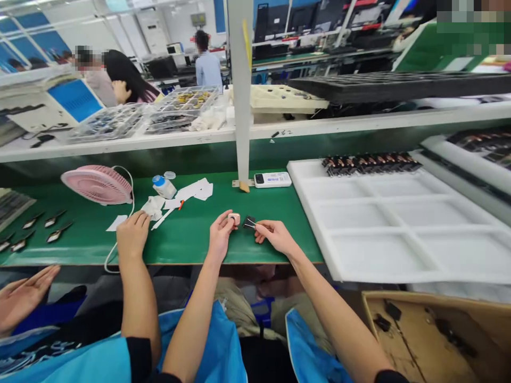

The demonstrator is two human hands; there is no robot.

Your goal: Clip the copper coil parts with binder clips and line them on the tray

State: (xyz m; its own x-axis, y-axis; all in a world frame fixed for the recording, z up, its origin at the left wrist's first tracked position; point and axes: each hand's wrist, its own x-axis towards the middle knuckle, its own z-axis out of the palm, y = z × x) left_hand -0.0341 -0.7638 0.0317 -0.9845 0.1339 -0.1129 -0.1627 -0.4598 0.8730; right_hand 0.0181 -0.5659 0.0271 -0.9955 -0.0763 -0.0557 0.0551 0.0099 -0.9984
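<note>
Both hands (220, 235) (276, 235) pinching, held just apart

- pinkish piece (237, 216), partly covered by the left fingers (223, 217)
- dark part (248, 222), near end hidden by the right fingers (266, 225)
- cardboard box (423, 303), lower right of them, contents (454, 335) blurred

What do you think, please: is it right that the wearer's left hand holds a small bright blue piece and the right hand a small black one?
The colour is wrong: the head view shows the left hand holding a small, rounded, pale pink piece; the right hand does hold a small black piece.
</note>
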